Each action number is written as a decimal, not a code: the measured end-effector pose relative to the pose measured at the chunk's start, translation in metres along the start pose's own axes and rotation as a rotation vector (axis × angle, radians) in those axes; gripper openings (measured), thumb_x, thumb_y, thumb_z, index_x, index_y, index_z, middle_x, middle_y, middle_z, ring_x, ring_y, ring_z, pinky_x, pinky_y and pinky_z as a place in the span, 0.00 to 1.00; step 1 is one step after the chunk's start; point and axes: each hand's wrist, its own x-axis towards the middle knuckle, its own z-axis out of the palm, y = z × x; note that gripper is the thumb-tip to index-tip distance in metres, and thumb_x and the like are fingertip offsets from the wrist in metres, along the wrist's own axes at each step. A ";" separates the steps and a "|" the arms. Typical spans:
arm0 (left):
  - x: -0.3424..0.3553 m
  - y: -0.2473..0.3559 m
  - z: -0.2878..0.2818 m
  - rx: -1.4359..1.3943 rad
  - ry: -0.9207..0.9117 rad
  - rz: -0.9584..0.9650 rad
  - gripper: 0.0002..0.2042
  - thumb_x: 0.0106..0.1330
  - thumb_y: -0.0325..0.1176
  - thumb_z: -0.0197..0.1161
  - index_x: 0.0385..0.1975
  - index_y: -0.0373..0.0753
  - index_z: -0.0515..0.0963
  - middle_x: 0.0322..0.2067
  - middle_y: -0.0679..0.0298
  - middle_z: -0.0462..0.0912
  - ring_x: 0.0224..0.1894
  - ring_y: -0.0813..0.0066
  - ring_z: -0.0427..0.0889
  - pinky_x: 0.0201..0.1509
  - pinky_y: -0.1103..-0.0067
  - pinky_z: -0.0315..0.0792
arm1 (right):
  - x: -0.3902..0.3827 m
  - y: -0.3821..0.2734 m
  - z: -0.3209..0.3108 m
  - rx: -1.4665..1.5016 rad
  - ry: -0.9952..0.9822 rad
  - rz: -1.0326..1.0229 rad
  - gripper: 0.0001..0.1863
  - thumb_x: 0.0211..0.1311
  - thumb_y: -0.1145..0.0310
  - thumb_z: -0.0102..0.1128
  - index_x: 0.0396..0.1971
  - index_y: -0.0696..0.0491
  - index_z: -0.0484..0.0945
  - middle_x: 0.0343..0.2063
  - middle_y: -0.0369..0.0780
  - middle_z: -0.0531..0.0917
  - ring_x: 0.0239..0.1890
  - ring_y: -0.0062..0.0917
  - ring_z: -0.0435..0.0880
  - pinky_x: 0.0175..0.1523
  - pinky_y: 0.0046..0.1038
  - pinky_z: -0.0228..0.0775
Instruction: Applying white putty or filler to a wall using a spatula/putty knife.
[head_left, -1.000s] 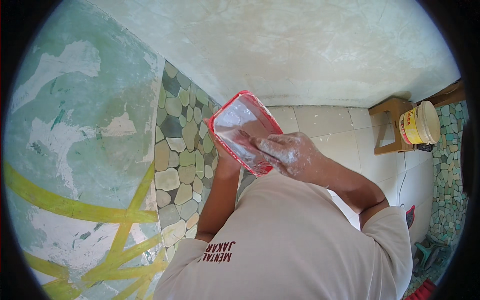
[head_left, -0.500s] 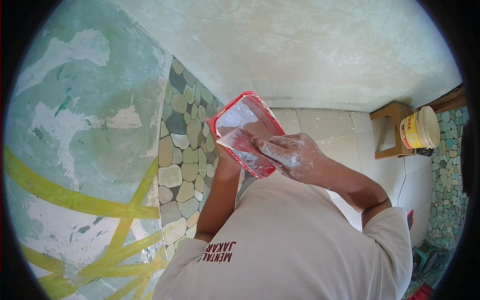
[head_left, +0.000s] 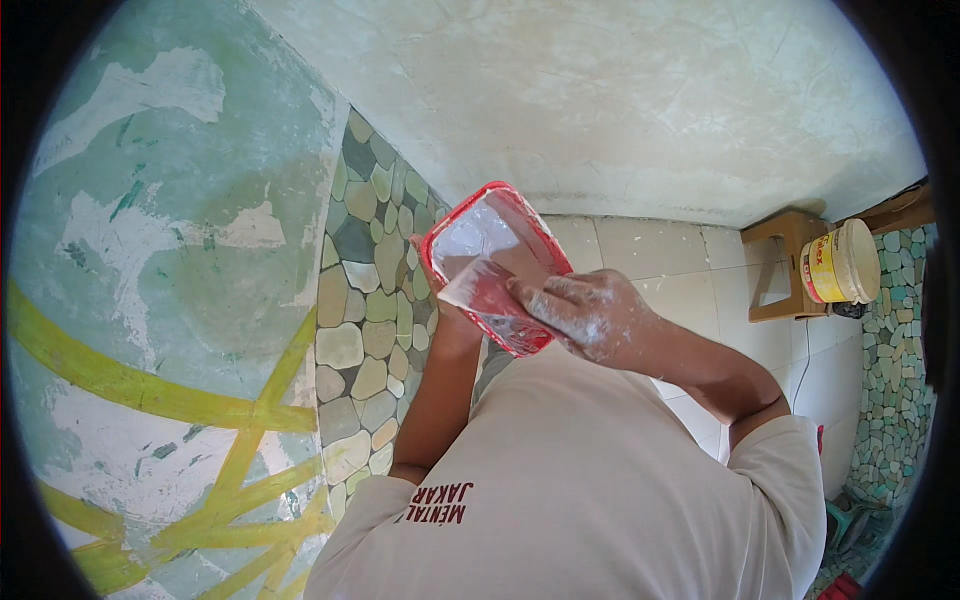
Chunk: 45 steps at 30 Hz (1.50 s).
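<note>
A red-rimmed tray [head_left: 461, 207] of white paste [head_left: 478, 235] sits near centre, towards 12 o'clock. The left hand [head_left: 449, 316] supports it from 8 o'clock; its fingers are mostly hidden, so their grip cannot be told. At 4 o'clock, the right hand [head_left: 598, 315] pinches a red scraper [head_left: 488, 288] pointing to 9. Its whitened edge lies close to the rim; tilting could drip paste, and a weak left hold could tip the tray.

Red tray [head_left: 541, 236] (smeared white inside), reddish scraper [head_left: 487, 287], yellow-striped green wall [head_left: 235, 325].

Red tub [head_left: 541, 231], white paste [head_left: 472, 232] inside, smeared red scraper [head_left: 486, 288]
</note>
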 end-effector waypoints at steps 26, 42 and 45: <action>0.038 -0.020 -0.008 0.147 0.210 0.033 0.44 0.59 0.75 0.34 0.60 0.39 0.64 0.55 0.54 0.71 0.56 0.60 0.72 0.60 0.62 0.67 | 0.000 0.027 -0.019 0.109 -0.023 0.090 0.26 0.43 0.79 0.65 0.49 0.57 0.75 0.28 0.45 0.82 0.25 0.38 0.82 0.28 0.34 0.76; 0.054 -0.008 0.034 0.212 0.396 0.169 0.45 0.61 0.73 0.36 0.60 0.35 0.63 0.58 0.55 0.69 0.58 0.61 0.68 0.63 0.64 0.62 | 0.017 0.030 -0.056 0.206 -0.130 0.389 0.09 0.54 0.76 0.59 0.36 0.60 0.76 0.24 0.51 0.78 0.24 0.47 0.77 0.28 0.40 0.69; 0.051 -0.013 0.018 0.271 0.194 0.226 0.44 0.62 0.73 0.34 0.60 0.34 0.64 0.57 0.55 0.69 0.58 0.61 0.68 0.63 0.64 0.62 | 0.017 0.030 -0.055 0.155 -0.192 0.445 0.09 0.54 0.74 0.60 0.35 0.58 0.76 0.24 0.51 0.79 0.25 0.47 0.78 0.29 0.42 0.69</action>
